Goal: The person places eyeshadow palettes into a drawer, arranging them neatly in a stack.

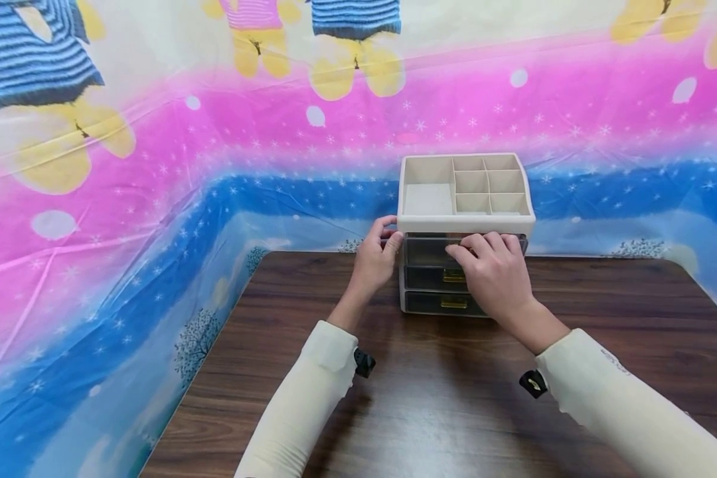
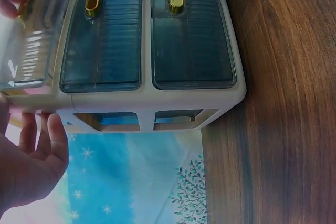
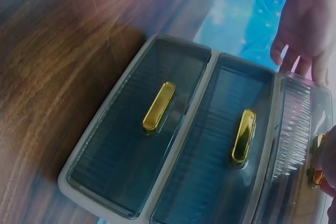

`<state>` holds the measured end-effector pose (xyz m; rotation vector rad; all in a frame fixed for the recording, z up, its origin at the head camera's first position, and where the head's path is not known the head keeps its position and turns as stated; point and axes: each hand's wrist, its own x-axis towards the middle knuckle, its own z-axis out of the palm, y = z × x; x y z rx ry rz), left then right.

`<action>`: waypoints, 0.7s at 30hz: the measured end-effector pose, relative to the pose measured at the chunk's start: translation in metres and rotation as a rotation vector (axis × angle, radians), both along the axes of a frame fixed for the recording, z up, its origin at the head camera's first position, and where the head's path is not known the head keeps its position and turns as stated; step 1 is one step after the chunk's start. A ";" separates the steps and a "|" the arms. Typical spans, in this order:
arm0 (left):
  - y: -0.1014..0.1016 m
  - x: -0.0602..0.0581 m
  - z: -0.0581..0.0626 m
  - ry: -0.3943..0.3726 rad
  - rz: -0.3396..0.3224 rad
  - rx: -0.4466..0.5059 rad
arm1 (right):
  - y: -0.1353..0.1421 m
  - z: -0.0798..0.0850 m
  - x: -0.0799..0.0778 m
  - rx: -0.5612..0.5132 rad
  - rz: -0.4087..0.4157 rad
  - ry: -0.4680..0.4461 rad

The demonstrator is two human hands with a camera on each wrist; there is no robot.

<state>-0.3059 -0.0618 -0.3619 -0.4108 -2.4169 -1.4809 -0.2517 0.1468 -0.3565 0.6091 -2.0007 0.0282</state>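
A cream desktop organizer (image 1: pixel 466 224) with three smoky clear drawers stands near the table's far edge. My right hand (image 1: pixel 497 271) grips the gold handle (image 3: pixel 316 178) of the top drawer (image 1: pixel 424 251), which sticks out slightly from the frame. Against the organizer's left side, level with that drawer, my left hand (image 1: pixel 373 260) rests with its fingertips touching the frame. The middle drawer (image 2: pixel 102 51) and bottom drawer (image 2: pixel 194 51) sit flush, each with a gold handle. In the head view, my right hand hides part of the drawer fronts.
Divided compartments, one large (image 1: pixel 427 198) and several small, form the organizer's top. Below it spreads a dark wood-grain table (image 1: pixel 424 392). A patterned pink and blue cloth (image 1: pixel 311 159) hangs behind and along the left side.
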 end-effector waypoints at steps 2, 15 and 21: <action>0.000 0.000 0.000 0.006 -0.003 -0.001 | 0.000 0.000 -0.004 -0.005 -0.002 0.003; -0.001 -0.003 0.001 -0.002 -0.011 0.006 | 0.003 0.003 -0.012 -0.005 -0.012 -0.036; -0.012 0.004 0.003 0.000 -0.033 -0.095 | 0.027 0.012 0.009 -0.174 -0.030 -0.181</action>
